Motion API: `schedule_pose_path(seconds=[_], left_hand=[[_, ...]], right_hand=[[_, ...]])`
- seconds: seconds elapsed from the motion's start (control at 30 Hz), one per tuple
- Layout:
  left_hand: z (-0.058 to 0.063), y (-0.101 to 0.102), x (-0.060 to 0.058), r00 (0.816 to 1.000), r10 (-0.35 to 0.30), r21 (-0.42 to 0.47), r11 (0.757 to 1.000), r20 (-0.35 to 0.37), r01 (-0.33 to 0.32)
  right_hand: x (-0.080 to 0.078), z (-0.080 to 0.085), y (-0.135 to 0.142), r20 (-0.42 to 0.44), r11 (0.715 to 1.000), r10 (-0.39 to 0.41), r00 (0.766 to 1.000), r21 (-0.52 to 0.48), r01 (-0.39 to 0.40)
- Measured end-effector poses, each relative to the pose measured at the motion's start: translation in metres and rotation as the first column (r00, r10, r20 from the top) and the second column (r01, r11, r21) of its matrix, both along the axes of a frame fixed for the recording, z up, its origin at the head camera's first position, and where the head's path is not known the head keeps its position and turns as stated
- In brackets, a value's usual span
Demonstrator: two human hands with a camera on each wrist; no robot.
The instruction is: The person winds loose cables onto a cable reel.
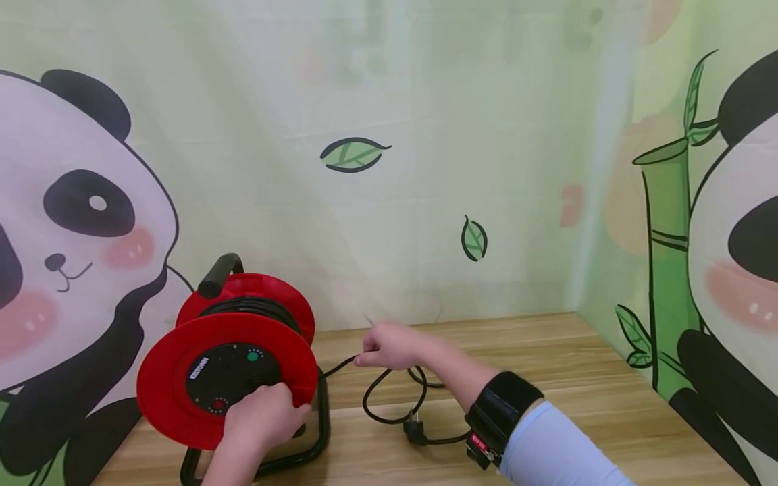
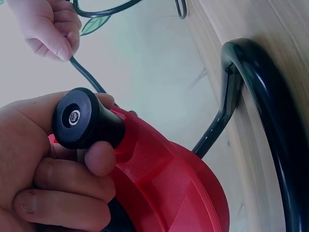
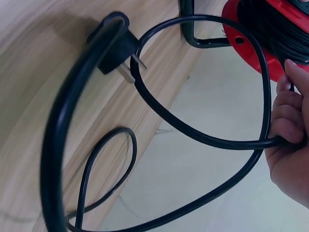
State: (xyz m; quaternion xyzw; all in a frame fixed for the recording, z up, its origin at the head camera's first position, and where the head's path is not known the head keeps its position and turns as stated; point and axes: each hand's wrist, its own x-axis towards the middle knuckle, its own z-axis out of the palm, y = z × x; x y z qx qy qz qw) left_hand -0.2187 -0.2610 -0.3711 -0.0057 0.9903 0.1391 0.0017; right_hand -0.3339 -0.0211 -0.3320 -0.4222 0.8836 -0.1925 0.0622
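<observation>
A red cable reel (image 1: 159, 388) with black cable wound on its drum stands at the left on a black tube frame (image 1: 325, 412). My left hand (image 1: 263, 417) is at the lower right of its front disc. In the left wrist view, its fingers curl round the black crank knob (image 2: 91, 121). My right hand (image 1: 394, 345), just right of the reel, grips the black cable (image 1: 339, 368) that runs off the drum. Loose loops of cable (image 3: 207, 139) hang below that hand in the right wrist view. The cable's plug (image 1: 416, 432) lies near the front, prongs showing.
The wooden table (image 1: 535, 351) carries everything. A fabric backdrop (image 1: 413, 256) with pandas and leaves rises behind it and along the right side. The reel's black carrying handle (image 1: 220, 275) sticks up at the top. A black strap (image 1: 504, 412) wraps my right wrist.
</observation>
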Motion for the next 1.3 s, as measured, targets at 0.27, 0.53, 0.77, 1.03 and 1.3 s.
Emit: schedule_pose_path(seconds=[0.27,0.53,0.77,1.03,1.3], left_hand=[[0.0,0.003,-0.001,1.0,-0.004,0.019,1.0,-0.002,0.004],[0.001,0.003,-0.001,1.0,-0.001,0.024,1.0,0.001,0.001],[0.001,0.0,0.0,1.0,0.011,0.023,1.0,0.001,-0.011],[0.001,0.001,0.003,1.0,0.001,0.036,0.999,0.003,-0.001],[0.002,0.001,0.003,1.0,0.001,0.029,1.0,0.004,-0.001]], right_hand=[[-0.004,-0.001,0.021,0.062,0.997,-0.072,0.995,0.028,0.071],[-0.008,0.001,0.05,0.141,0.99,-0.135,0.981,0.054,0.129],[-0.011,0.007,0.074,0.152,0.985,-0.174,0.973,0.048,0.168],[-0.017,0.008,0.102,0.123,0.984,-0.171,0.978,-0.032,0.176],[-0.031,0.005,0.143,0.056,0.962,-0.254,0.966,-0.093,0.259]])
